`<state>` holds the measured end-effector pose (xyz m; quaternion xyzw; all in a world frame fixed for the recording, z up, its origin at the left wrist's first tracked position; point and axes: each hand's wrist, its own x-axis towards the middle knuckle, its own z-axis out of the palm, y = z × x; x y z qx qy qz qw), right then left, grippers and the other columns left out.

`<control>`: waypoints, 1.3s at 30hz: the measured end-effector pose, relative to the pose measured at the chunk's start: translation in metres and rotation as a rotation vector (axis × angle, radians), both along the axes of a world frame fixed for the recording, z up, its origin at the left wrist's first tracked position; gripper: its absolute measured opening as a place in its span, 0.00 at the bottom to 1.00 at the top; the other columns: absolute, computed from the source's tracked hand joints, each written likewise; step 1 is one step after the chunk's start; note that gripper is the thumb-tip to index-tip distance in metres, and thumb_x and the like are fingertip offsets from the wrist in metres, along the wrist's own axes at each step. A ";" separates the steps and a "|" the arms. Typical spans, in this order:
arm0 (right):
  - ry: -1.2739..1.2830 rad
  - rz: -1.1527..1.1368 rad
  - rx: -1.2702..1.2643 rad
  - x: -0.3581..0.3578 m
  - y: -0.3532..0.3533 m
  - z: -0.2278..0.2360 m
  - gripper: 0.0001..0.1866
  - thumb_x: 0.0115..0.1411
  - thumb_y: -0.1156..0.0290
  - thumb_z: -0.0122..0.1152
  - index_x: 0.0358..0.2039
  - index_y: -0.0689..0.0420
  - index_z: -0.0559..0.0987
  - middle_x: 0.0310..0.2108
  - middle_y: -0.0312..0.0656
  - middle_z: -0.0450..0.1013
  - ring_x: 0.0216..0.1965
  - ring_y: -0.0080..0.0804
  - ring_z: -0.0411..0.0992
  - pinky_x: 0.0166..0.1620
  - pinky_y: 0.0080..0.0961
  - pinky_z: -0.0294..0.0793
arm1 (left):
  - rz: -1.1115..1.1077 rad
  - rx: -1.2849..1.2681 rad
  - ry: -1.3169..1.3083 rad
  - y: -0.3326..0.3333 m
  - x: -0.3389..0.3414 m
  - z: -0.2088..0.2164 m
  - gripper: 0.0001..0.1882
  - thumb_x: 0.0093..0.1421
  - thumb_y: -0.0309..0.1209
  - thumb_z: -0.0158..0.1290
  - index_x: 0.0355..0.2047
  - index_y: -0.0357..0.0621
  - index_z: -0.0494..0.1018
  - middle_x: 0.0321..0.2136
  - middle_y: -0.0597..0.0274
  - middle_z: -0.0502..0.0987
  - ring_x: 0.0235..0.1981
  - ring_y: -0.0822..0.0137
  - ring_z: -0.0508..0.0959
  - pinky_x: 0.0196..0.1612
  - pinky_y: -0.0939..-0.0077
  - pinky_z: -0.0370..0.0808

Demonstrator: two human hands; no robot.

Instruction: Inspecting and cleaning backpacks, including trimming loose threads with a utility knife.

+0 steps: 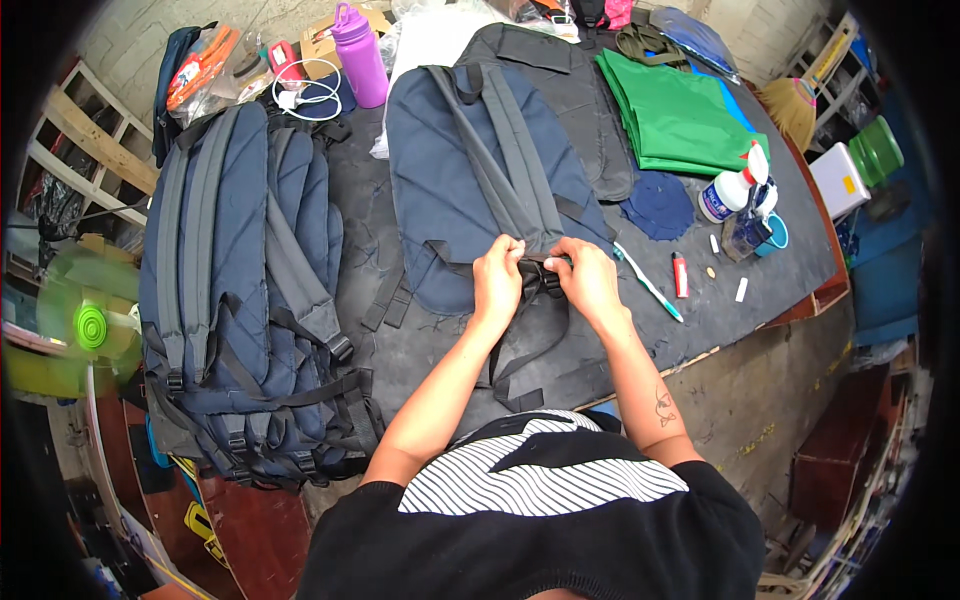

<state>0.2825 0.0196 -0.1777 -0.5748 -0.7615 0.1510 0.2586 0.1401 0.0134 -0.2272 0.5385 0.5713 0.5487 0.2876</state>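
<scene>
A navy backpack panel (425, 160) with two grey shoulder straps (500, 150) lies on the dark table in front of me. At the lower end of the shoulder straps, my left hand (497, 285) pinches black webbing. Close beside it on the right, my right hand (588, 282) is closed on the same strap end, thumb and fingers together. A black plastic buckle (548, 281) hangs between the two hands, partly covered by the fingers. Below them a loose black webbing strap (535, 355) trails toward the table's near edge.
Stacked navy backpacks (235, 260) fill the left side. A purple bottle (360, 55) stands behind. On the right lie green fabric (680, 110), a round navy fabric piece (657, 206), a toothbrush (648, 283), a red tube (681, 275) and a spray bottle (730, 190). A green fan (90, 325) is far left.
</scene>
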 end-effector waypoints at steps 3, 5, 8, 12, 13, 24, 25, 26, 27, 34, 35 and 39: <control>-0.100 0.050 0.054 -0.004 0.003 0.005 0.08 0.50 0.69 0.63 0.28 0.60 0.77 0.29 0.46 0.76 0.36 0.45 0.74 0.38 0.37 0.72 | 0.023 0.032 0.044 0.000 0.002 -0.004 0.05 0.61 0.20 0.47 0.28 0.31 0.67 0.29 0.45 0.79 0.36 0.60 0.81 0.37 0.71 0.75; -0.126 0.063 0.090 -0.004 0.006 0.007 0.08 0.50 0.69 0.63 0.26 0.59 0.77 0.26 0.45 0.75 0.34 0.44 0.74 0.37 0.36 0.72 | 0.028 0.038 0.076 0.000 0.002 -0.002 0.04 0.61 0.20 0.47 0.29 0.31 0.67 0.29 0.44 0.79 0.36 0.59 0.81 0.37 0.71 0.75; -0.074 0.073 0.085 -0.002 0.007 0.007 0.07 0.50 0.69 0.63 0.24 0.59 0.77 0.24 0.45 0.75 0.31 0.42 0.74 0.36 0.36 0.72 | 0.008 0.029 0.090 0.001 0.000 0.000 0.05 0.61 0.20 0.47 0.28 0.31 0.66 0.29 0.43 0.78 0.36 0.57 0.81 0.37 0.71 0.75; 0.053 0.029 -0.126 0.000 0.006 0.009 0.08 0.50 0.68 0.64 0.29 0.59 0.78 0.26 0.45 0.76 0.31 0.45 0.75 0.35 0.35 0.71 | -0.004 0.007 0.050 0.001 -0.001 -0.002 0.06 0.62 0.20 0.47 0.28 0.31 0.66 0.29 0.43 0.78 0.37 0.57 0.81 0.37 0.71 0.75; 0.051 0.029 -0.125 0.000 0.006 0.008 0.08 0.50 0.68 0.64 0.29 0.59 0.78 0.26 0.45 0.76 0.31 0.45 0.75 0.35 0.35 0.71 | -0.003 0.024 0.047 0.001 -0.001 -0.002 0.06 0.62 0.21 0.46 0.28 0.31 0.66 0.29 0.43 0.78 0.37 0.57 0.81 0.37 0.71 0.75; 0.013 -0.031 0.027 0.012 0.002 -0.002 0.08 0.49 0.70 0.64 0.28 0.60 0.77 0.29 0.45 0.76 0.34 0.45 0.74 0.37 0.35 0.71 | -0.079 -0.012 -0.047 -0.010 0.003 0.000 0.11 0.50 0.22 0.57 0.34 0.32 0.71 0.37 0.48 0.79 0.34 0.60 0.81 0.38 0.73 0.76; 0.012 -0.032 0.026 0.013 0.002 -0.002 0.08 0.49 0.70 0.64 0.28 0.60 0.77 0.29 0.45 0.76 0.34 0.45 0.74 0.37 0.35 0.71 | -0.092 0.013 0.027 -0.011 0.003 -0.002 0.13 0.48 0.22 0.59 0.35 0.33 0.72 0.38 0.49 0.78 0.34 0.62 0.81 0.37 0.74 0.76; 0.006 -0.017 0.027 0.013 0.001 -0.001 0.08 0.49 0.70 0.64 0.28 0.60 0.77 0.30 0.44 0.76 0.35 0.45 0.74 0.38 0.35 0.71 | -0.023 0.177 0.182 -0.011 0.003 -0.008 0.13 0.47 0.21 0.59 0.35 0.32 0.74 0.39 0.48 0.78 0.34 0.68 0.80 0.37 0.76 0.76; 0.001 -0.001 0.029 0.013 0.000 -0.001 0.08 0.49 0.71 0.65 0.29 0.59 0.77 0.31 0.44 0.76 0.37 0.44 0.74 0.39 0.35 0.71 | -0.024 0.175 0.181 -0.011 0.004 -0.012 0.13 0.47 0.21 0.59 0.35 0.32 0.74 0.39 0.48 0.78 0.34 0.68 0.80 0.37 0.76 0.76; 0.022 0.034 0.029 0.015 -0.004 -0.003 0.09 0.49 0.71 0.65 0.29 0.60 0.77 0.30 0.44 0.76 0.35 0.44 0.74 0.38 0.34 0.72 | -0.043 -0.147 -0.166 -0.006 0.001 -0.009 0.03 0.52 0.19 0.55 0.28 0.31 0.74 0.42 0.46 0.78 0.36 0.74 0.77 0.38 0.79 0.73; 0.067 0.027 0.009 0.014 -0.004 -0.003 0.10 0.49 0.71 0.65 0.30 0.60 0.77 0.31 0.45 0.77 0.34 0.44 0.74 0.38 0.33 0.72 | -0.051 -0.151 -0.260 -0.004 -0.001 -0.010 0.01 0.53 0.18 0.53 0.26 0.31 0.73 0.42 0.45 0.78 0.36 0.74 0.77 0.38 0.79 0.73; 0.103 -0.006 -0.111 0.009 -0.006 0.003 0.11 0.50 0.69 0.65 0.32 0.61 0.78 0.31 0.46 0.77 0.32 0.44 0.75 0.36 0.33 0.72 | -0.023 -0.078 -0.217 -0.003 -0.005 -0.008 0.02 0.56 0.19 0.50 0.27 0.32 0.69 0.38 0.42 0.78 0.33 0.64 0.80 0.36 0.72 0.74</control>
